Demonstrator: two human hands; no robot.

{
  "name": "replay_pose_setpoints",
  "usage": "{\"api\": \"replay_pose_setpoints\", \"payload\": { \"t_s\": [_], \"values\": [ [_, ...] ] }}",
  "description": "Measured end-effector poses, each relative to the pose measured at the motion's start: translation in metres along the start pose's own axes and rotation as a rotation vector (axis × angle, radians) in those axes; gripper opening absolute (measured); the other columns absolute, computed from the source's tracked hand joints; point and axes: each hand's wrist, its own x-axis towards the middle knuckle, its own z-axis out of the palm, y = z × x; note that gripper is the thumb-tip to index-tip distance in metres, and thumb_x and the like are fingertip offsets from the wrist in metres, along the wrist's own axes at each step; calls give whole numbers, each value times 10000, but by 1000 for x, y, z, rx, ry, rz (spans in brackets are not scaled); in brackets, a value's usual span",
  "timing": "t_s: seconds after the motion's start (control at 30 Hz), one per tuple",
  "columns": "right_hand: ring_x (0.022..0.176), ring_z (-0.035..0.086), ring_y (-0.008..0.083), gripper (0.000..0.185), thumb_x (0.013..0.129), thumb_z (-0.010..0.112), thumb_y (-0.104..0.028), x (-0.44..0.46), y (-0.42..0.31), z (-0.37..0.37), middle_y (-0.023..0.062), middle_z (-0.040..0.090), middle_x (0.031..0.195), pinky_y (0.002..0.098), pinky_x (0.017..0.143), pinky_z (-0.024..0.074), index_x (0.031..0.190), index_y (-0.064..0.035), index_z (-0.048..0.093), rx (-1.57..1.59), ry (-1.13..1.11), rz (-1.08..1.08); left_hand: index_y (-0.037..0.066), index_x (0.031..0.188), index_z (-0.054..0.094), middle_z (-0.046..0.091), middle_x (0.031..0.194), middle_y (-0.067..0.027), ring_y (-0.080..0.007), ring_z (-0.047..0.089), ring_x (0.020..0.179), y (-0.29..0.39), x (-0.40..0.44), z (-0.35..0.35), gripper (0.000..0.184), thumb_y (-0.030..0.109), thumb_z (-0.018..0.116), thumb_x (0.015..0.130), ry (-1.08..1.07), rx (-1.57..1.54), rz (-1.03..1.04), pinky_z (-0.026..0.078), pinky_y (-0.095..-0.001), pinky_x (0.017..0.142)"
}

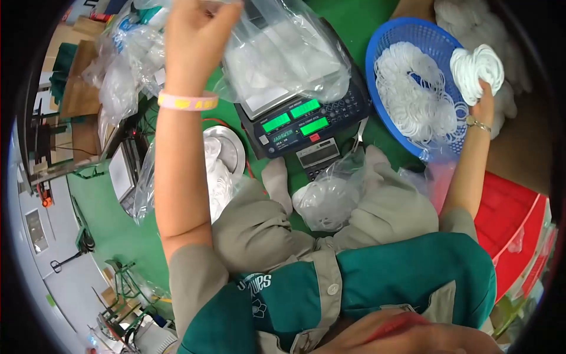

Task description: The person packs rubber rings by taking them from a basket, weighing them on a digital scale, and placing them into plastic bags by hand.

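Note:
My left hand (215, 20), at the top edge of the view, is closed on the upper edge of a clear plastic bag (283, 53); its fingertips are partly cut off. The bag holds whitish contents and rests on the pan of a digital counting scale (306, 130) with lit green displays. At the right, my right hand (484, 103) grips a bundle of thin white rings (476, 71), held above the rim of a blue plastic basket (377, 88). Many loose white rings (413, 88) lie inside that basket.
A calculator (318, 154) sits before the scale, near scissors (360, 133). Between my legs is a clear bag of white rings (327, 200). A round metal tray (236, 147) stands at left, a red crate (510, 218) at right. More plastic bags (127, 71) hang upper left.

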Motion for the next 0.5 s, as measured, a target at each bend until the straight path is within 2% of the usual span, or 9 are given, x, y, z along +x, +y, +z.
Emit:
{"api": "replay_pose_setpoints", "payload": {
  "t_s": [0.07,0.17,0.23,0.27,0.33,0.37,0.43,0.47,0.5],
  "values": [
    [993,556,286,366,796,498,-73,-42,-22,49,180,544,1109,382,858,470,1126,79,457,42,-205,-26,11,1286,374,541,987,-51,-56,417,620,-7,3,-4,594,-28,526,713,-103,165,-97,369,-181,557],
    [981,562,272,333,810,500,-101,-122,-38,136,177,571,1048,377,842,475,1089,81,487,279,-634,88,3,1329,298,301,1365,-156,-174,407,1130,8,3,10,699,-84,454,654,-154,-64,75,416,-216,735],
    [850,603,202,246,815,520,-127,-159,-21,188,116,608,936,317,736,506,992,43,542,256,-672,56,-9,1339,267,345,1329,-141,-150,479,961,-7,10,9,696,-73,447,669,-319,-397,131,424,-217,676],
    [932,579,229,312,823,494,-111,-157,1,200,143,578,1043,352,843,463,1078,69,499,166,-763,-120,-15,1343,252,367,1311,-133,-138,516,877,-15,14,9,696,-67,444,677,-412,-561,139,429,-218,647],
    [824,589,144,240,792,569,-89,-182,40,243,65,610,930,269,761,465,997,36,554,-106,-642,-329,-6,1337,282,466,1198,-69,-71,457,665,-15,16,-1,680,-79,426,676,-501,-731,48,386,-191,551],
    [992,540,199,414,760,520,-31,-224,37,277,88,563,1078,313,857,432,1168,10,463,30,-789,-347,-1,1334,296,516,1142,-38,-38,427,559,-15,16,-6,674,-84,416,676,-541,-813,-4,365,-177,503],
    [960,548,176,352,808,528,-89,-216,81,293,94,579,1047,288,833,431,1143,14,490,-11,-821,-485,-3,1306,354,523,1141,-16,-22,395,539,4,10,-21,619,-82,403,695,-342,-698,-166,343,-165,492],
    [834,581,123,225,775,579,-40,-203,109,295,49,615,917,251,743,462,994,9,564,7,-897,-384,-2,1305,357,523,1143,-18,-25,392,535,-1,8,-25,616,-84,398,696,-295,-661,-181,338,-166,488],
    [840,574,106,232,767,580,-21,-195,128,299,55,618,910,245,734,462,998,-1,562,-223,-883,-454,-1,1304,359,522,1145,-20,-29,389,532,-10,7,-28,614,-86,394,697,-247,-624,-194,332,-167,484]
  ]
}}
